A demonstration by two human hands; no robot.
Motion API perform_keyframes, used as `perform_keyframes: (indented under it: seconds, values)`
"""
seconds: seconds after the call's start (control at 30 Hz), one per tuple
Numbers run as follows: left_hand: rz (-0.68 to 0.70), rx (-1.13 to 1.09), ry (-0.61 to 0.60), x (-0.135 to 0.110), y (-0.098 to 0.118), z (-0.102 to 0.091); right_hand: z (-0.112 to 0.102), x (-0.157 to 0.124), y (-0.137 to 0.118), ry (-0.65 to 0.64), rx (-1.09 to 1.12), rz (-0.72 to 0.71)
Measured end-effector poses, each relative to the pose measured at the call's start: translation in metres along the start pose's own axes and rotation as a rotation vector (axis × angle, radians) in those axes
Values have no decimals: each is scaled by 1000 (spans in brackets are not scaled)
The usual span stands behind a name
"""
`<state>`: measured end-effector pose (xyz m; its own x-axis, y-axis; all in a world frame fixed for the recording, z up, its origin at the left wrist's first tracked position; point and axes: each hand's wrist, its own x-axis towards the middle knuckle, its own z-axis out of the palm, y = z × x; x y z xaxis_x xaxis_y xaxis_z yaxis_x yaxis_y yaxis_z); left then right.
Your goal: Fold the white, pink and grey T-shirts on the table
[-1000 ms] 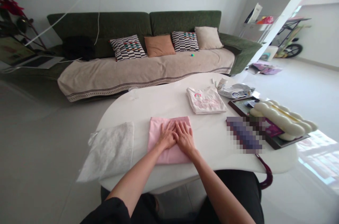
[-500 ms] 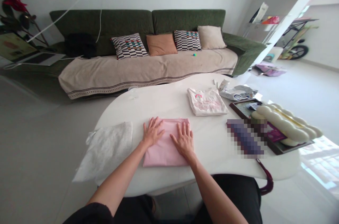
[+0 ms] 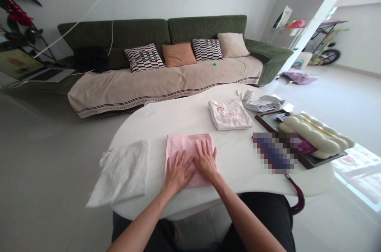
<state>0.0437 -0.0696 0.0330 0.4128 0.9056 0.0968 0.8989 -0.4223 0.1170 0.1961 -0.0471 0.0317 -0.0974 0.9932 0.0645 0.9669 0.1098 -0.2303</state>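
A folded pink cloth, perhaps a garment, lies flat on the white table in front of me. My left hand rests on its lower left part, palm down with the fingers spread. On its right side lies my right hand, flat and with fingers apart. The two hands nearly meet at the middle of the cloth and partly cover it. A folded white T-shirt with a small rainbow and pink print is farther back on the right. Left of the pink cloth, a thin white sheet or bag hangs over the table's edge.
At the right stand a dark tray with a puffy cream item, a blurred-out purple object with a strap, and a silvery packet. Behind the table is a green sofa with cushions.
My left hand has slid toward me and inward over the pink cloth. My right hand has stayed flat on the right side, its fingers shifted slightly inward. The camera view has tilted up a little.
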Motion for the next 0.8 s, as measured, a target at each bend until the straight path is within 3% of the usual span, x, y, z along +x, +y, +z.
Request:
perform_keyframes:
  seconds: [0.13,0.27,0.4,0.5,0.63,0.7,0.8]
  values:
    - [-15,4,27,0,-4,4,2,-34,8,-10,19,-181]
    - [-29,-12,46,-1,-2,0,3,-50,28,-4,41,-148]
    - [-55,-99,99,0,-10,-1,-6,-49,36,-8,145,-102]
    - [-96,-262,146,19,-32,-5,-18,-30,39,-46,340,-18]
    - [-525,-542,214,66,-70,-17,-32,27,51,-4,450,173]
    - [-668,-627,183,87,-83,-21,-34,57,54,9,494,278]
    - [-720,-729,108,102,-91,-24,-33,84,53,-21,588,389]
